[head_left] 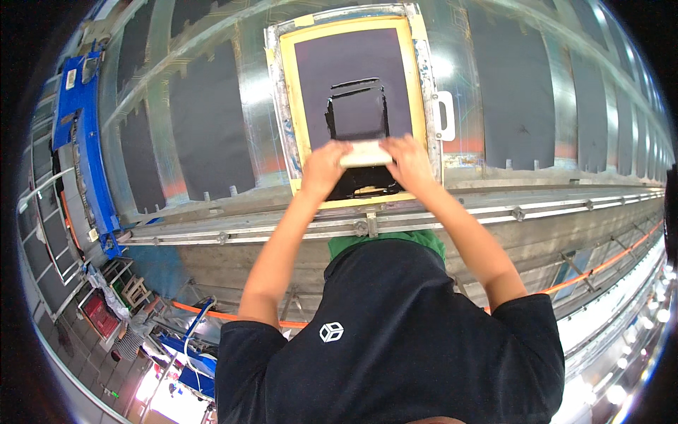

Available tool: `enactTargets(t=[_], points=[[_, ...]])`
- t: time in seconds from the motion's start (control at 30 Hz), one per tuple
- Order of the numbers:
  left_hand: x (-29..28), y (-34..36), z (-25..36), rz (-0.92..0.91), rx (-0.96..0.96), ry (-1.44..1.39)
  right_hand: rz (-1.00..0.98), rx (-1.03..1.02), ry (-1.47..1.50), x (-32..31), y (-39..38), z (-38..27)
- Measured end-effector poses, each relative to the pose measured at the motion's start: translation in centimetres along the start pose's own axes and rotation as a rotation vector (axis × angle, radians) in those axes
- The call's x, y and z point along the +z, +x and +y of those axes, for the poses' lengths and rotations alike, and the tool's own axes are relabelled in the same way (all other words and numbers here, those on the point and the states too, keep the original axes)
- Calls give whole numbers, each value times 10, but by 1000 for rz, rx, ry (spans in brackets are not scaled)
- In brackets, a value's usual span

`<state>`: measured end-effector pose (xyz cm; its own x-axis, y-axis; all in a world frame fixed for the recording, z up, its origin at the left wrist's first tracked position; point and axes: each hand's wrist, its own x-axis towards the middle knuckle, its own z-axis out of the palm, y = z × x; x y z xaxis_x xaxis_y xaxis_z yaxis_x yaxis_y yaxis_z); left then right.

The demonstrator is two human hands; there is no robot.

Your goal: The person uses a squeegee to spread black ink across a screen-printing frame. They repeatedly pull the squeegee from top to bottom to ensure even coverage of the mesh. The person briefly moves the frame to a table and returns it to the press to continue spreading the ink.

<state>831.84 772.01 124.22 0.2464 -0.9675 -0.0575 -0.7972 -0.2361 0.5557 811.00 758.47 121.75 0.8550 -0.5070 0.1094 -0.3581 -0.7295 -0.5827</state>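
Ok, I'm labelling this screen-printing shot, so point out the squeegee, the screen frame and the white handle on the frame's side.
squeegee [365, 153]: head view, middle of its pale handle bar.
screen frame [289, 92]: head view, left yellow-taped edge.
white handle [445, 116]: head view, its outer loop.

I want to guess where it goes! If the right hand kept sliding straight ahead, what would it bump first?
Probably the black ink patch on the screen, just beyond the right hand gripping the pale squeegee. Depth is hard to judge.

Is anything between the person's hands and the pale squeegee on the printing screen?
Nothing visible. The left hand and right hand grip the two ends of the pale squeegee directly, over the dark mesh of the yellow-framed screen.
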Motion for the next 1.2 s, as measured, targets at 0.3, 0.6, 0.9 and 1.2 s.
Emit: enactTargets(t=[0.3,0.6,0.9,1.2], points=[[-5,-15,4,204,-126,-150,366,323,226,-25,-11,62],[-5,31,-10,332,-63,-174,472,641,402,-25,56,121],[-49,-81,-44,447,-1,-200,558,558,343,-7,98,30],[-195,-175,-226,436,16,-64,575,511,481,148,185,-176]])
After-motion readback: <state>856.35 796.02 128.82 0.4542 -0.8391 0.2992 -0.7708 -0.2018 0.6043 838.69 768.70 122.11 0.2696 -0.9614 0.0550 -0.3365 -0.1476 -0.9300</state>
